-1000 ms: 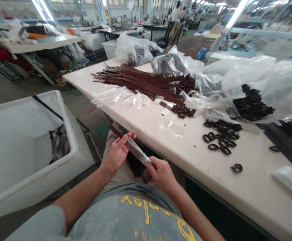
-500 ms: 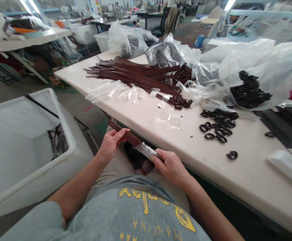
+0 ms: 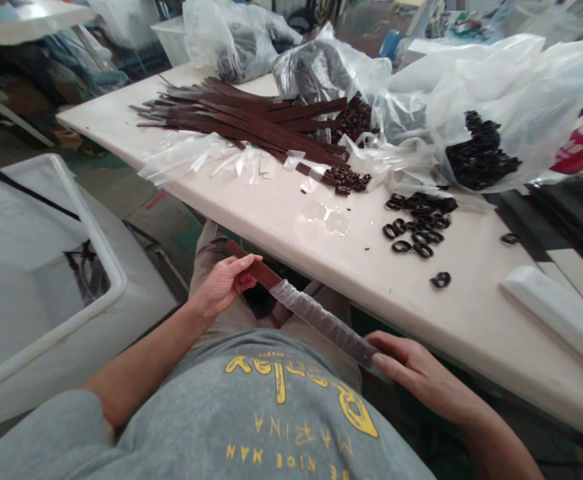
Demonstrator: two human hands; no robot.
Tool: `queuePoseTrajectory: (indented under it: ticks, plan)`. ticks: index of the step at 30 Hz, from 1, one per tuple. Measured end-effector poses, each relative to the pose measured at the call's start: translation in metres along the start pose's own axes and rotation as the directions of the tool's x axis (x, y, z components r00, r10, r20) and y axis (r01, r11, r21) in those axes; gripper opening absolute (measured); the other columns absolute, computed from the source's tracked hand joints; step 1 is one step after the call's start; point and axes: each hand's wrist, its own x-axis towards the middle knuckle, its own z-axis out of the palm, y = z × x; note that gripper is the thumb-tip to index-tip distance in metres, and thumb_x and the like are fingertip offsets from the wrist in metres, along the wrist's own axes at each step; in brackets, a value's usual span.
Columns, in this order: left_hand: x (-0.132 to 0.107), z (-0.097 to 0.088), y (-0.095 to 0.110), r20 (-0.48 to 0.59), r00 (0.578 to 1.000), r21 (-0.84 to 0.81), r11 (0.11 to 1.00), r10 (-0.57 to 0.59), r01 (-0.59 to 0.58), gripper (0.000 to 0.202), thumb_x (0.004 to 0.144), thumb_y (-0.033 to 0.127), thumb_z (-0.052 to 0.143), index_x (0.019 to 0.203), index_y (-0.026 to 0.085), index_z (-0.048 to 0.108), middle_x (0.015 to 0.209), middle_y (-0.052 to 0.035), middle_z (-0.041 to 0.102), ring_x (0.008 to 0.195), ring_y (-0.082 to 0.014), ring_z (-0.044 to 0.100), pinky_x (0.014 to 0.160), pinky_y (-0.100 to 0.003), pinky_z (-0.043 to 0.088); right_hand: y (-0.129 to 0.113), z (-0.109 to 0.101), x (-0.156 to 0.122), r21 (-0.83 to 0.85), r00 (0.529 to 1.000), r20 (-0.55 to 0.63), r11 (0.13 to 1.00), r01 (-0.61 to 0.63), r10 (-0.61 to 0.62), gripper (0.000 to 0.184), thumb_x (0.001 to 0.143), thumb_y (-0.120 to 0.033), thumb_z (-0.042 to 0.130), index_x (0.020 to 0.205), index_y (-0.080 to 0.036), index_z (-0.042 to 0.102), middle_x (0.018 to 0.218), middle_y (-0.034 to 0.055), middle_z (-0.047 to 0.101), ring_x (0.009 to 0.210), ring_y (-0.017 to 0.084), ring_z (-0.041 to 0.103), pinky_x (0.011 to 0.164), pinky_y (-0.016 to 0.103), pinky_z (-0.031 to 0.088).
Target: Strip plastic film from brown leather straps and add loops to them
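Note:
My left hand (image 3: pixel 223 282) pinches the bare end of a brown strap (image 3: pixel 259 270) over my lap. A clear plastic sleeve (image 3: pixel 321 321) covers the rest of the strap, stretched out to the right. My right hand (image 3: pixel 411 373) grips the sleeve's far end, fingers closed round it. Both hands sit below the front edge of the white table (image 3: pixel 291 220). On the table lie a pile of brown straps (image 3: pixel 241 123), empty clear sleeves (image 3: pixel 201 160) and loose black rings (image 3: pixel 416 227).
A white plastic tub (image 3: pixel 46 267) with a few straps inside stands at my left. Clear bags of black parts (image 3: pixel 481 120) crowd the back of the table. A white block (image 3: pixel 556 310) lies at the right edge. Small brown loops (image 3: pixel 346 179) sit mid-table.
My right hand has moved right and toward me, drawing the plastic sleeve out along the strap. The left hand holds its end in much the same place. The camera has tilted down.

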Motion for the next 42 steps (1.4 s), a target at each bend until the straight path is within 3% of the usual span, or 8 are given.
queuePoseTrajectory:
  ticks: [4, 10, 16, 20, 23, 26, 35, 42]
  plan:
    - [-0.009, 0.029, -0.028, 0.125, 0.986, 0.065, 0.993, -0.111, 0.103, 0.016, 0.074, 0.024, 0.078, 0.085, 0.013, 0.076, 0.074, -0.0064, 0.076, 0.054, -0.0101, 0.066, 0.048, -0.016, 0.053, -0.023, 0.019, 0.038, -0.014, 0.973, -0.191, 0.992, 0.127, -0.127, 0.031, 0.096, -0.041, 0.047, 0.109, -0.021, 0.067, 0.105, 0.0063, 0.071, 0.094, 0.023, 0.064, 0.084, 0.033, 0.049]
    - [-0.011, 0.040, -0.037, 0.242, 0.962, 0.195, 0.977, -0.128, 0.082, 0.035, 0.066, 0.039, 0.085, 0.087, 0.013, 0.076, 0.075, -0.0072, 0.076, 0.060, -0.0125, 0.068, 0.053, -0.017, 0.053, -0.046, 0.050, 0.097, 0.204, 0.955, -0.263, 0.959, 0.197, -0.141, 0.025, 0.090, -0.039, 0.055, 0.084, -0.017, 0.065, 0.069, -0.0010, 0.065, 0.062, 0.013, 0.058, 0.060, 0.023, 0.043]
    - [-0.002, 0.024, -0.012, 0.238, 0.971, 0.472, 0.874, -0.002, -0.114, 0.036, 0.065, 0.050, 0.082, 0.068, 0.015, 0.072, 0.060, -0.0042, 0.070, 0.051, -0.0123, 0.063, 0.050, -0.019, 0.050, -0.035, 0.040, 0.095, 0.290, 0.979, -0.180, 0.946, 0.144, -0.094, 0.028, 0.089, -0.040, 0.055, 0.075, -0.017, 0.062, 0.057, -0.0046, 0.056, 0.050, 0.009, 0.047, 0.050, 0.021, 0.036]
    - [0.002, 0.025, -0.009, 0.283, 0.957, 0.565, 0.818, -0.067, -0.110, 0.037, 0.066, 0.048, 0.081, 0.059, 0.015, 0.068, 0.053, -0.0030, 0.065, 0.046, -0.0104, 0.056, 0.047, -0.019, 0.047, -0.027, 0.035, 0.090, 0.197, 0.963, -0.253, 0.969, 0.147, -0.095, 0.024, 0.088, -0.035, 0.057, 0.076, -0.017, 0.065, 0.059, -0.0035, 0.060, 0.052, 0.010, 0.049, 0.051, 0.022, 0.037]
    - [0.003, 0.033, -0.017, 0.264, 0.956, 0.505, 0.863, -0.129, -0.022, 0.036, 0.067, 0.048, 0.080, 0.061, 0.015, 0.068, 0.052, -0.0018, 0.063, 0.043, -0.0089, 0.052, 0.043, -0.019, 0.042, -0.027, 0.041, 0.092, 0.042, 0.889, -0.413, 0.971, 0.235, -0.197, 0.013, 0.084, -0.028, 0.065, 0.092, -0.019, 0.070, 0.079, 0.0000, 0.071, 0.069, 0.014, 0.061, 0.065, 0.025, 0.047]
    - [0.001, 0.047, -0.027, 0.259, 0.956, 0.482, 0.876, -0.135, -0.007, 0.037, 0.068, 0.048, 0.079, 0.061, 0.014, 0.067, 0.052, 0.0000, 0.060, 0.042, -0.0067, 0.048, 0.041, -0.017, 0.037, -0.029, 0.051, 0.097, -0.068, 0.777, -0.541, 0.938, 0.340, -0.321, 0.022, 0.083, -0.027, 0.071, 0.104, -0.021, 0.070, 0.097, 0.0034, 0.073, 0.086, 0.018, 0.066, 0.080, 0.029, 0.049]
    - [-0.002, 0.069, -0.052, 0.342, 0.930, 0.539, 0.839, -0.137, -0.074, 0.043, 0.074, 0.053, 0.074, 0.064, 0.013, 0.066, 0.054, 0.0000, 0.058, 0.042, -0.0064, 0.046, 0.041, -0.017, 0.031, -0.023, 0.061, 0.098, -0.397, 0.579, -0.638, 0.861, 0.319, -0.508, 0.019, 0.095, -0.033, 0.058, 0.095, -0.020, 0.073, 0.078, 0.0035, 0.067, 0.071, 0.017, 0.062, 0.067, 0.026, 0.046]
    - [0.002, 0.073, -0.040, 0.539, 0.793, 0.630, 0.761, -0.286, -0.154, 0.040, 0.085, 0.052, 0.062, 0.073, 0.015, 0.071, 0.057, -0.0027, 0.062, 0.045, -0.0112, 0.052, 0.047, -0.022, 0.040, -0.021, 0.046, 0.079, -0.585, 0.505, -0.595, 0.768, 0.261, -0.625, 0.034, 0.101, -0.036, 0.046, 0.082, -0.019, 0.068, 0.067, 0.0028, 0.060, 0.059, 0.015, 0.056, 0.055, 0.026, 0.038]
